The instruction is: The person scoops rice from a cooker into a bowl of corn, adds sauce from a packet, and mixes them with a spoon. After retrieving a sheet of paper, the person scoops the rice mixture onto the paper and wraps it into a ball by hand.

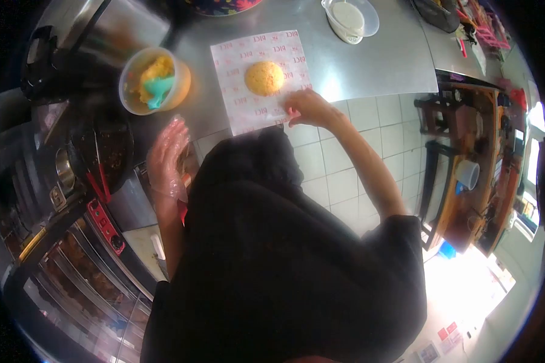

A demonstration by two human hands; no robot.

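A sheet of printed food-wrapping paper (239,109) lies on the steel counter, its near edge close to my body. On it rests a round, flattened mound of yellow rice (264,78). My bare right hand (309,109) is at the sheet's near right corner, fingers and thumb curled over its edge. To the left, my left hand (168,154) wears a clear plastic glove and is held up with its fingers stretched out, holding nothing. Just beyond it stands a clear plastic tub (184,85) of yellow rice, with a turquoise scoop (158,91) inside.
A clear plastic container (348,18) with something white in it sits at the far right of the steel counter (381,66). A dark pan (106,145) with red tongs (98,181) is on the left. A floral-patterned item (221,5) shows at the top edge.
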